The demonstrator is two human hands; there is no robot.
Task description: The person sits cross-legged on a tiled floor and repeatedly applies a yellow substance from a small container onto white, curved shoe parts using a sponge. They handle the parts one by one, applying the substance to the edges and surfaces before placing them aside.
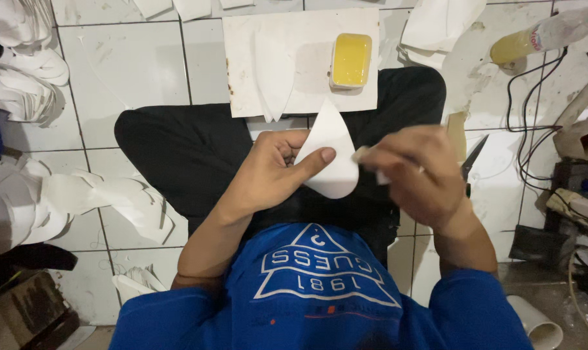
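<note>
Left hand [271, 172] pinches white teardrop paper piece [329, 152], thumb on top. Right hand [414, 172], at 3 o'clock, closed on its edge, blurred. Yellow glue tub [351, 60] at 12.

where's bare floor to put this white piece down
Bare tile lies between the white board with the yellow tub and the stacked white pieces on the left. The right side is crowded: cables, scissors, a bottle. The left hand holds the white teardrop piece.
</note>
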